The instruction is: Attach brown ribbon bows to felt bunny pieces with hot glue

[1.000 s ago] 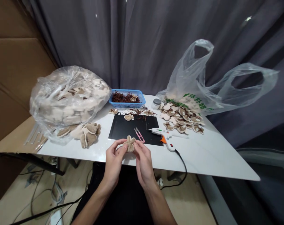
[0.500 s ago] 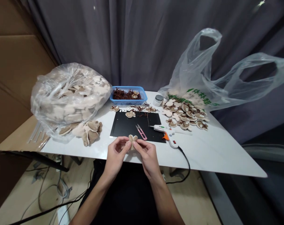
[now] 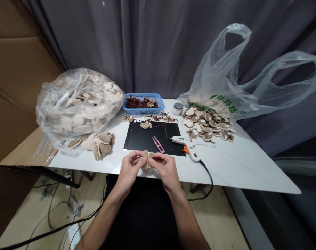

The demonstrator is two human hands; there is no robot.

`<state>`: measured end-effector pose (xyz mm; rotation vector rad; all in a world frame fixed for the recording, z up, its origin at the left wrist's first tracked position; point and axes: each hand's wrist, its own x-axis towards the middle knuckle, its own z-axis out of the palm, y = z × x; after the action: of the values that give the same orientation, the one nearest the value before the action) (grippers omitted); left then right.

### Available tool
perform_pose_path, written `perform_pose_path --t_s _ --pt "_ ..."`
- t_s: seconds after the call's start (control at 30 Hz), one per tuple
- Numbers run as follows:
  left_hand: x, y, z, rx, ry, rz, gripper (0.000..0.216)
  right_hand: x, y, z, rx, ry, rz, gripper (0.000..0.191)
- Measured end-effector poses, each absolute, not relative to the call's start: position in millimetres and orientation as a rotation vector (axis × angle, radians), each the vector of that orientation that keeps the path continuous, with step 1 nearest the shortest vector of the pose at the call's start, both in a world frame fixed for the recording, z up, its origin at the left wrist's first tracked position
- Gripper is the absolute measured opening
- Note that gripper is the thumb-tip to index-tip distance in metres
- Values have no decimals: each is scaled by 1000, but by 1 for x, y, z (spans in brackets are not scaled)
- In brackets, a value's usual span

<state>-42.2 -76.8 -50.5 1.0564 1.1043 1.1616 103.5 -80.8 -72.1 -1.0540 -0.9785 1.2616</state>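
Observation:
Over the table's front edge, my left hand (image 3: 131, 169) and my right hand (image 3: 165, 170) pinch a small beige plush piece (image 3: 147, 165) between them. Two rounded lobes stick up between my thumbs; the fingers hide much of the rest. Just beyond lies a black mat (image 3: 140, 139) bearing pink thread snips (image 3: 159, 144), open blades pointing away. A white hot glue gun (image 3: 190, 147) with an orange trigger rests at the mat's right edge, its nozzle over the mat. Another plush piece (image 3: 145, 125) lies at the mat's back edge.
A big clear bag of plush pieces (image 3: 81, 100) stands left, with loose ones (image 3: 102, 146) before it. A blue basket (image 3: 143, 111) holds dark brown bows. Bow-trimmed pieces (image 3: 207, 126) pile up at right, by a lidded jar (image 3: 177, 109) and a plastic carrier bag (image 3: 220, 76). The glue gun's cord (image 3: 210, 173) hangs over the edge.
The lobes of the plush piece show a little lower between my thumbs, and more of its lower part is visible. Both hands keep their pinch. The whole view has shifted slightly.

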Motion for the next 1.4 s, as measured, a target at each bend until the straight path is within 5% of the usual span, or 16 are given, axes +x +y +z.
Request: perform_pose_path --t_s 0.93,1.4 --pt "-42 -71 -77 1420 1345 1209 24 94 -72 -90 -1298 -1072 1091 34" --pt "-53 -63 -86 1299 1122 1147 39 109 -66 -95 -1097 -1019 1261 41"
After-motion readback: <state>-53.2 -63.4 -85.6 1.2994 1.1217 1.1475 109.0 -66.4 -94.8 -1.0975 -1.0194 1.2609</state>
